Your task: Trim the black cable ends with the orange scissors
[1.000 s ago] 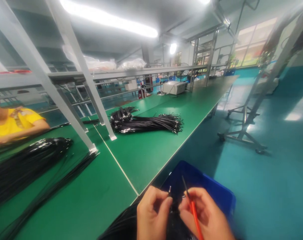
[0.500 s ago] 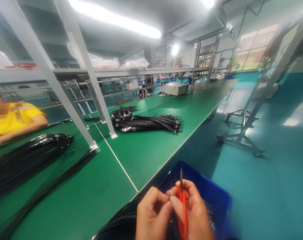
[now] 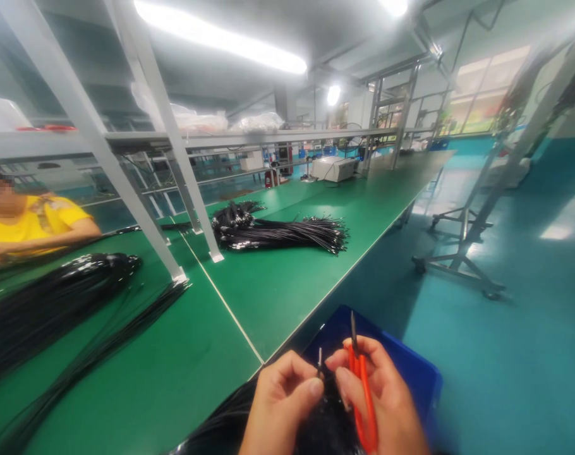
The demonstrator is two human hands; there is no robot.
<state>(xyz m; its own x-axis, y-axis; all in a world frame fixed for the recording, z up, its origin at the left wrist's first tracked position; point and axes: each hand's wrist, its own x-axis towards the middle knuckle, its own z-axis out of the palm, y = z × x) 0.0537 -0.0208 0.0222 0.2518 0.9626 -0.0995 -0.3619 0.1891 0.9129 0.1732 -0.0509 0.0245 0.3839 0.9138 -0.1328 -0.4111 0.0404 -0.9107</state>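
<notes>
Between thumb and forefinger, my left hand (image 3: 285,401) pinches a black cable end (image 3: 320,366) with a pale tip pointing up. My right hand (image 3: 382,395) is closed around red-handled scissors (image 3: 366,395), whose dark pointed blades stand upright and look closed. Its thumb and forefinger sit a small gap to the right of the cable end; a small pale bit near the thumb is too blurred to name. Under both hands lies a bunch of black cables (image 3: 225,411), partly hidden by my left hand, at the blue bin (image 3: 413,366).
On the green workbench (image 3: 249,297) lies a tied bundle of black cables (image 3: 287,234). More black cables (image 3: 55,291) spread at left, where a person in yellow (image 3: 45,218) works. White shelf posts (image 3: 193,189) rise from the bench. A wheeled stand (image 3: 462,253) is on the floor at right.
My hands, touching before, have moved apart. The cable end now shows upright in my left hand, and the scissors have shifted slightly right with my right hand.
</notes>
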